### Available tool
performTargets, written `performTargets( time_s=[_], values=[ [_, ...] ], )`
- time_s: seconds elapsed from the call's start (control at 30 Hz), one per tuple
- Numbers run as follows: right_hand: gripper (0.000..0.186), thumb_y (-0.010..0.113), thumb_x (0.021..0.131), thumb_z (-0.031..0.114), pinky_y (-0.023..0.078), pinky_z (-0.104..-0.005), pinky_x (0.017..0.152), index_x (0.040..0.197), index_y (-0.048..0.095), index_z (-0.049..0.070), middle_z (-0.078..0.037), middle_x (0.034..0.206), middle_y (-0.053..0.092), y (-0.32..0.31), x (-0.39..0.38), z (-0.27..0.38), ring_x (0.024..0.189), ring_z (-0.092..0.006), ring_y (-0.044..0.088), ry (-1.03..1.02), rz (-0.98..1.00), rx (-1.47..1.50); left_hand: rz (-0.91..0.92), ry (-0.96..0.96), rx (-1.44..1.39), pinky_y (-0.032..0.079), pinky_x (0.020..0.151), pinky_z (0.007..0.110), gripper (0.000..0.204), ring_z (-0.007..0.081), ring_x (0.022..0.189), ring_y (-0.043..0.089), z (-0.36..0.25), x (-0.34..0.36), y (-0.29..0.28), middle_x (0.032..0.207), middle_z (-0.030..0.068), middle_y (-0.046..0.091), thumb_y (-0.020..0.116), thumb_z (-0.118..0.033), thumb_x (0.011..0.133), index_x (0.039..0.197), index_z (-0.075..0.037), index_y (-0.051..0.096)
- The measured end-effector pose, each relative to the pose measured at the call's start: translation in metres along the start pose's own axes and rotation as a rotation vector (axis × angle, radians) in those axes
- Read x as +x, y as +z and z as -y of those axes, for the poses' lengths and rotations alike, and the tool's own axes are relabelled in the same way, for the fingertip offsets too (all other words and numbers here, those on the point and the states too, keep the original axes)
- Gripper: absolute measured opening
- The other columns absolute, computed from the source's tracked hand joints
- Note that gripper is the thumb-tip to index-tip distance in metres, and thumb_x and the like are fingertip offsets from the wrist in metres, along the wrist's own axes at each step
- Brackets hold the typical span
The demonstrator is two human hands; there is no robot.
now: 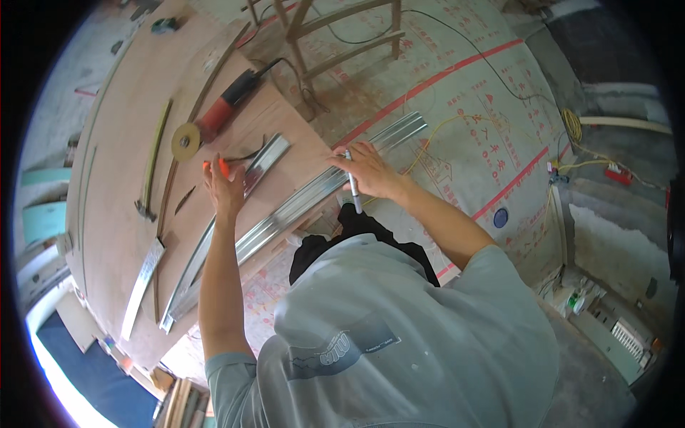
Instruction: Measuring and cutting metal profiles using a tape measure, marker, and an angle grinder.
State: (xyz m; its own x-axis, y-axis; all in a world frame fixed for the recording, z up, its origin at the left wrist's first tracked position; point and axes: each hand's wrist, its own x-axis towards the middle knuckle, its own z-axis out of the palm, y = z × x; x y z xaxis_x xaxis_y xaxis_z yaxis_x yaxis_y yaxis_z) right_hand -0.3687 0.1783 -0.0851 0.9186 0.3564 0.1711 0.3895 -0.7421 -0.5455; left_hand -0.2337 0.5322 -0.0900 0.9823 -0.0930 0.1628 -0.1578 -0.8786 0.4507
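The right hand has its grip closed around a white pen over a long metal channel on the table; the left hand meets an orange-handled tool, its grip unclear.

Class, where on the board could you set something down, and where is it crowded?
Bare: the board left of the hammer; also a patch between the grinder, the short rail and the board's right corner. Crowded: around the left hand, where the orange handle, short rail and long rails lie close.
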Motion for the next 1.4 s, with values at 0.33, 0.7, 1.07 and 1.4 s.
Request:
performTargets(
  time_s=[0.33,0.7,1.07,1.4],
  values=[
    [0.064,0.085,0.075,0.027,0.043,-0.0476,0.102,0.131,0.058,0.012,-0.013,0.125,0.06,-0.002,-0.058,0.01,0.116,-0.0352,0.055,0.243,-0.24,0.252,0.266,-0.02,0.302,0.039,0.106,0.05,0.039,0.0394,0.128,0.044,0.065,0.043,0.023,0.135,0.024,0.05,0.069,-0.026,0.086,0.123,-0.013,0.063],
    [0.047,0.081,0.081,0.014,0.051,-0.0413,0.091,0.123,0.062,0.005,-0.014,0.105,0.068,-0.038,-0.01,0.042,0.1,-0.033,0.066,0.445,-0.308,0.854,0.468,-1.014,-1.48,0.051,0.06,0.025,0.034,0.0282,0.096,0.066,-0.094,0.01,-0.085,0.113,0.0154,0.068,0.056,-0.024,0.1,0.122,0.0,0.061],
    [0.043,0.077,0.087,0.014,0.051,-0.0308,0.08,0.125,0.063,0.001,-0.01,0.097,0.07,-0.045,0.023,0.098,0.086,-0.0173,0.064,0.335,0.08,0.903,0.575,-1.397,-1.636,0.054,0.087,0.045,0.041,0.027,0.095,0.066,-0.165,-0.097,-0.031,0.11,0.0149,0.067,0.045,-0.041,0.101,0.117,-0.006,0.058],
    [0.039,0.074,0.093,0.017,0.052,-0.0288,0.081,0.126,0.061,0.0,-0.006,0.102,0.07,0.012,0.067,0.135,0.091,-0.013,0.063,0.305,0.363,1.036,0.412,-0.547,-1.005,0.054,0.084,0.034,0.044,0.0218,0.091,0.067,-0.093,-0.125,-0.076,0.092,0.0139,0.071,0.069,-0.03,0.092,0.118,0.005,0.063]
  ],
)
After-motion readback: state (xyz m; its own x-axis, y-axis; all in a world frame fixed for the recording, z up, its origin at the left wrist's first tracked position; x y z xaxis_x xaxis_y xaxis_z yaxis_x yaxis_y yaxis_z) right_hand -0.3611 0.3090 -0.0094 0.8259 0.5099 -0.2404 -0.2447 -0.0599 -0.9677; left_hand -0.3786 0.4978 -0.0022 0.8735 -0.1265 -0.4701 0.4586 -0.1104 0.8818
